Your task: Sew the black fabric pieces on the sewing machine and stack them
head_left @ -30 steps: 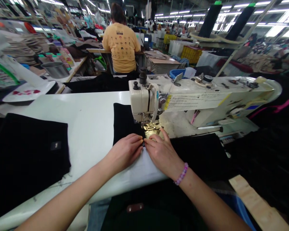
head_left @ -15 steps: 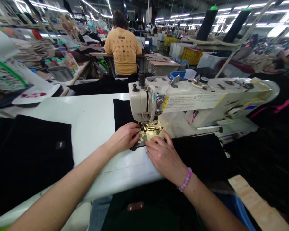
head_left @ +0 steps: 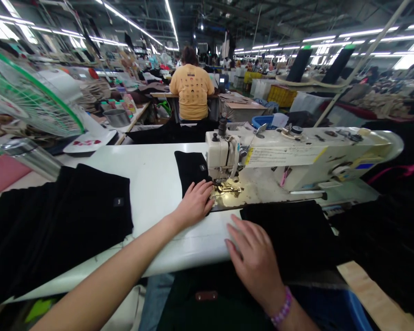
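Note:
My left hand (head_left: 195, 203) lies flat with fingers stretched out on a small black fabric piece (head_left: 190, 167), just left of the presser foot (head_left: 228, 187) of a cream sewing machine (head_left: 296, 154). My right hand (head_left: 253, 253), with a bead bracelet at the wrist, hovers open and palm down over the white table's front edge, beside a black fabric stack (head_left: 290, 230) to its right. It holds nothing.
A large pile of black garments (head_left: 65, 220) lies on the white table (head_left: 152, 170) at the left. A green-rimmed fan (head_left: 27, 96) stands at far left. A person in a yellow shirt (head_left: 192, 90) sits with their back to me. Dark fabric (head_left: 393, 220) fills the right side.
My right hand has pulled back from the presser foot toward the table's front edge. My left hand stays on the small black piece. The camera has tilted up and left.

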Action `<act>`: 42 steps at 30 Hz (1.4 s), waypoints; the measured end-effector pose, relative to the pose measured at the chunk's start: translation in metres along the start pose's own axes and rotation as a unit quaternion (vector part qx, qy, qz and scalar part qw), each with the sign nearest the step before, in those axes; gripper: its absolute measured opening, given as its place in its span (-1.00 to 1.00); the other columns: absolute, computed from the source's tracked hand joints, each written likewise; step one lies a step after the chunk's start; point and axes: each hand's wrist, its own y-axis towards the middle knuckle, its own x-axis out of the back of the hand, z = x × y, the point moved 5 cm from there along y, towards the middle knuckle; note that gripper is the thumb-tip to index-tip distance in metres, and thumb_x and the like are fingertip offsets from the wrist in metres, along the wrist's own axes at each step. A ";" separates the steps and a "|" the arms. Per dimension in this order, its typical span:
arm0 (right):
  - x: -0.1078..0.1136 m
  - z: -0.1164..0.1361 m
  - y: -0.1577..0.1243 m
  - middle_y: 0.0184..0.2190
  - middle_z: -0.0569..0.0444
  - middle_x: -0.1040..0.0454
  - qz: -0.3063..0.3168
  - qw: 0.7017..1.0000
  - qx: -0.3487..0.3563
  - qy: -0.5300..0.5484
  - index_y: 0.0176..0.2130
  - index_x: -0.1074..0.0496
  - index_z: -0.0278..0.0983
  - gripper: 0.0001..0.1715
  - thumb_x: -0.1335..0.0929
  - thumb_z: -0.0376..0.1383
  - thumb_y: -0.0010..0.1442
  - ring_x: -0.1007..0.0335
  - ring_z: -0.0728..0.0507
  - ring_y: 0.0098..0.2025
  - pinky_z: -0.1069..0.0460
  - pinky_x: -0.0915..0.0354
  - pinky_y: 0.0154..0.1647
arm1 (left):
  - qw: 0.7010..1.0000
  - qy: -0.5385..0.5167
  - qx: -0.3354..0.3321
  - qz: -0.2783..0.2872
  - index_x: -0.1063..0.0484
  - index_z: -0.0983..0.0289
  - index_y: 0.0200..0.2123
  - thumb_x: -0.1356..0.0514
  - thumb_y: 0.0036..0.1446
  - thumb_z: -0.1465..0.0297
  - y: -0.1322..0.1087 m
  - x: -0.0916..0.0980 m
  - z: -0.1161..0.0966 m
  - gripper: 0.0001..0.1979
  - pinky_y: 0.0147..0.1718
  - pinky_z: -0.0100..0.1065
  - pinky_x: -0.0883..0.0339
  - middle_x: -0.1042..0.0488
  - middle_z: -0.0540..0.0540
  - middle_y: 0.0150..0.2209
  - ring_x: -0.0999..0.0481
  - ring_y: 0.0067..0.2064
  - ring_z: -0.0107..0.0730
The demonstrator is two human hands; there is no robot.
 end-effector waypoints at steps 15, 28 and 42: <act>0.016 -0.085 -0.039 -0.34 0.01 -0.58 0.023 0.954 -0.275 0.116 -0.39 -0.51 -0.18 -0.32 -0.22 0.31 0.15 -0.54 -0.21 -0.36 -0.03 -0.41 -0.42 | 0.885 -0.009 0.454 -0.106 -0.45 0.33 -0.27 -0.30 0.15 0.33 -0.040 0.070 0.092 -0.82 -0.15 -0.18 -0.41 -0.54 0.25 -0.18 -0.55 -0.11 -0.11; 0.084 -0.083 -0.002 -0.23 -0.10 -0.58 -0.205 0.956 -0.195 0.076 -0.27 -0.48 -0.25 -0.72 -0.28 -0.14 0.32 -0.53 -0.23 -0.16 -0.13 -0.38 -0.01 | 0.841 0.063 0.489 -0.225 -0.29 0.36 -0.02 -0.27 0.09 0.39 -0.125 0.208 0.091 -0.61 0.13 0.31 -0.18 -0.44 0.30 0.07 -0.34 0.22 0.35; 0.054 0.077 0.004 -0.20 0.04 -0.66 -0.069 0.940 0.268 0.197 -0.19 -0.47 -0.33 -0.71 -0.24 -0.23 0.43 -0.50 -0.05 -0.38 0.01 -0.37 -0.45 | 0.490 -0.812 0.268 0.171 -0.55 0.40 -0.11 -0.34 0.06 0.37 -0.053 0.012 -0.075 -0.68 -0.16 -0.32 -0.47 -0.64 0.18 -0.32 -0.66 -0.26 -0.20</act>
